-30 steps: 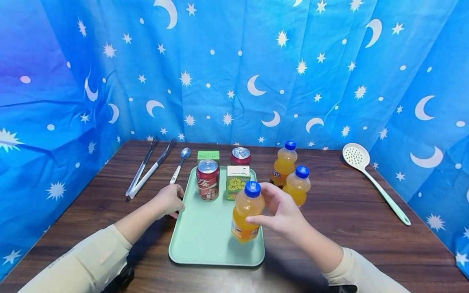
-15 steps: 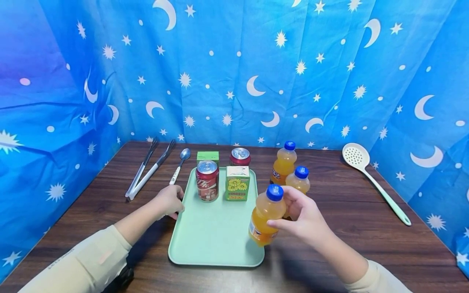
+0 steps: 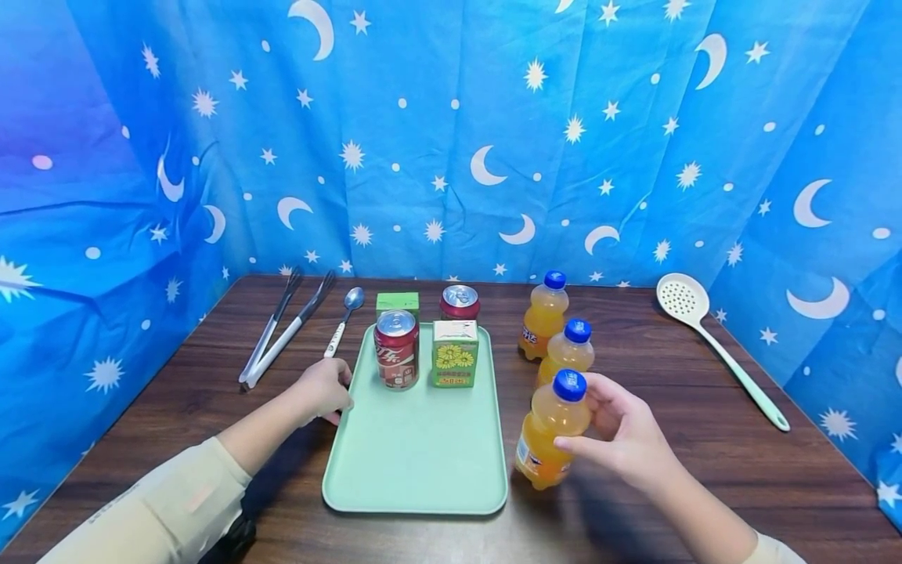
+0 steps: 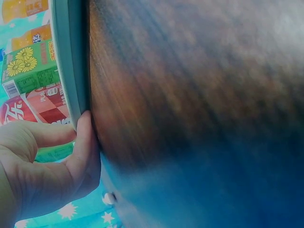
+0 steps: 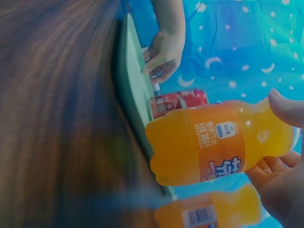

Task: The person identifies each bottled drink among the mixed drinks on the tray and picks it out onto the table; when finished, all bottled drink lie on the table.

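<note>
My left hand [image 3: 320, 389] pinches the left rim of a pale green tray [image 3: 416, 462]; in the left wrist view, thumb and finger [image 4: 84, 137] meet on that rim. With its thumb and fingers, my right hand [image 3: 627, 435] grips a blue-capped bottle of orange soda [image 3: 553, 435] around its upper part. That bottle is upright beside the tray's right edge, its base seemingly just above the table. On the tray's far half stand a red soda can [image 3: 397, 352] and a green drink carton [image 3: 454, 356] with yellow flowers.
Two more orange soda bottles [image 3: 544, 317] stand right of the tray. Behind the front can and carton are another can [image 3: 460, 301] and a green carton [image 3: 398, 300], partly hidden. Tongs [image 3: 287, 333] and a spoon [image 3: 344, 321] lie left; a skimmer [image 3: 715, 337] lies right.
My right hand has carried the orange soda bottle rightward, from over the tray to beyond its right edge. My left hand keeps its hold on the tray rim.
</note>
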`<state>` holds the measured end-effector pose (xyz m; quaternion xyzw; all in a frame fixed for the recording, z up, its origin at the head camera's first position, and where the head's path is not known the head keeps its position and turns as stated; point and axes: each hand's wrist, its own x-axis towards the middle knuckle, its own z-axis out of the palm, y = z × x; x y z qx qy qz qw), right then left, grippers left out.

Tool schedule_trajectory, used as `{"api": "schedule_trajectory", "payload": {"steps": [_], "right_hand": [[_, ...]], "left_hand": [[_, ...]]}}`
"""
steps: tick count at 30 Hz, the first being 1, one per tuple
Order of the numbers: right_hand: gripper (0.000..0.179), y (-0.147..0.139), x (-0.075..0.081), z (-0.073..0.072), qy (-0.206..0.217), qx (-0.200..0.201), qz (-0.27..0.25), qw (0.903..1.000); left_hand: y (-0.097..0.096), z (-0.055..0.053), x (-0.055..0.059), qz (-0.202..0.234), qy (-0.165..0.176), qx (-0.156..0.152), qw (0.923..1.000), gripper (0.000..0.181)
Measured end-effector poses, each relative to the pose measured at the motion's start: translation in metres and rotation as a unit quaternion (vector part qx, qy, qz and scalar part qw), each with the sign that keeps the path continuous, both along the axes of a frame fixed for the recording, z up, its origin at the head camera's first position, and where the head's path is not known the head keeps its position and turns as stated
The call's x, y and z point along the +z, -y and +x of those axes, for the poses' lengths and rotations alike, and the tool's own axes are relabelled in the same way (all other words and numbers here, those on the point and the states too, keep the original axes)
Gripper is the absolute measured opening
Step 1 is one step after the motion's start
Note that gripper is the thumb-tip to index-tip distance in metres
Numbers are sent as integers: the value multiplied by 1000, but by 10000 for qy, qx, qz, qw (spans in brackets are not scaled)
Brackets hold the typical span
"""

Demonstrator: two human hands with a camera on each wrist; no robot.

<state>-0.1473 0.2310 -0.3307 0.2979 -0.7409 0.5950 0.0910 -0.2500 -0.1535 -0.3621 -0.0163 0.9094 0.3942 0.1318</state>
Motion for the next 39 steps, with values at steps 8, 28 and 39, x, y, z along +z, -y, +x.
{"api": "schedule_trajectory", "payload": {"steps": [8, 28, 39], "right_hand": [[54, -15, -9, 4, 98, -56, -78, 9999], [55, -27, -17, 9, 184, -190, -265, 9993], [64, -32, -12, 6, -131, -259, 575, 9979]], "left_hand": [[0, 1, 0, 20, 14, 27, 10000, 30], [2, -2, 0, -59, -110, -24, 9999, 31], [3, -2, 2, -407, -299, -177, 9986, 32]]}}
